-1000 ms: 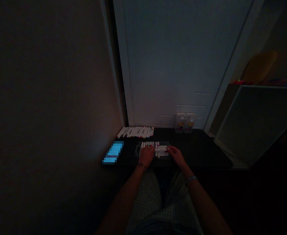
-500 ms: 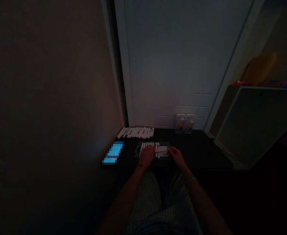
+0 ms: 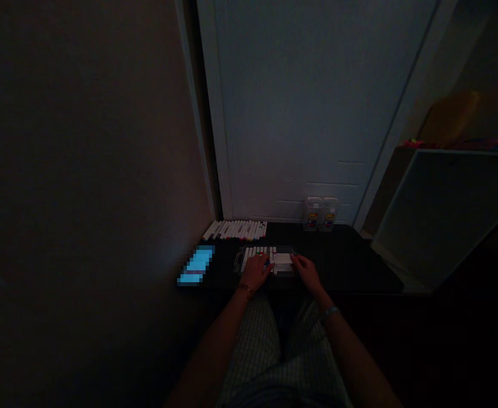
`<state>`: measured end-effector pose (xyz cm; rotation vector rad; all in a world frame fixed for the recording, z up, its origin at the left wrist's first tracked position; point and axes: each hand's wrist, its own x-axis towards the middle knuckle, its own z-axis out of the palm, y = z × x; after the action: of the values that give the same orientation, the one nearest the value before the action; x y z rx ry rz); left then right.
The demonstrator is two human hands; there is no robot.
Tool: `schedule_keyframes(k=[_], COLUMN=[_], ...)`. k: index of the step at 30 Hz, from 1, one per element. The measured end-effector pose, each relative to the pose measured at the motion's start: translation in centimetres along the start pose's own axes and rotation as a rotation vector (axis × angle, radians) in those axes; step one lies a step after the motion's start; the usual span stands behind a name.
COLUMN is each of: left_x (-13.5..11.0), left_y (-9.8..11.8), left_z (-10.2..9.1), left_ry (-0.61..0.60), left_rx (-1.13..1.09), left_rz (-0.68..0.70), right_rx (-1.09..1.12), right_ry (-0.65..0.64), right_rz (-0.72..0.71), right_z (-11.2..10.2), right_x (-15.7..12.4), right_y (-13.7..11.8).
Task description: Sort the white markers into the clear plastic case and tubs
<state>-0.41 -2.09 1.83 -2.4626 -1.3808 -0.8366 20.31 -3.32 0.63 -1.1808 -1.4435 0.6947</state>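
A clear plastic case [image 3: 239,262] lies open on the black table, with white markers [image 3: 249,253] standing side by side in its left and middle parts. Above the right part of the case, a white marker [image 3: 282,259] is held crosswise between my hands. My left hand [image 3: 255,272] is closed at its left end, where a small bluish spot shows by the fingertips. The fingers of my right hand [image 3: 307,272] pinch the other end, at the right edge of the case. The dim light blurs the fingertips.
A row of loose white markers [image 3: 236,229] with coloured ends lies at the table's back left. Two clear plastic cases [image 3: 319,218] with labels stand upright against the white door [image 3: 291,113]. A pixelated bright blue rectangle [image 3: 197,265] is at the left edge of the black table [image 3: 351,260].
The crosswise marker has shifted slightly up and levelled out. My left hand's thumb and fingers have moved around its left end; my right hand has barely moved.
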Motion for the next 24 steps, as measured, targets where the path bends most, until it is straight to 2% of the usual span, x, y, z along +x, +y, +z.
schedule_keyframes(k=[8,17,24], left_x=[0.06,0.11,0.23], left_y=[0.13,-0.14,0.17], left_z=[-0.01,0.16,-0.08], left_ry=[-0.025,0.000,-0.010], left_rx=[0.028,0.038,0.074], left_rz=[0.035,-0.034,-0.069], right_rx=[0.055,0.128,0.110], right_ry=[-0.031,-0.082,-0.048], right_rz=[-0.032,-0.015,-0.003], right_z=[-0.03,0.01,-0.07], right_x=[-0.05,0.11,0.28], right_y=[-0.54,-0.30,0.24])
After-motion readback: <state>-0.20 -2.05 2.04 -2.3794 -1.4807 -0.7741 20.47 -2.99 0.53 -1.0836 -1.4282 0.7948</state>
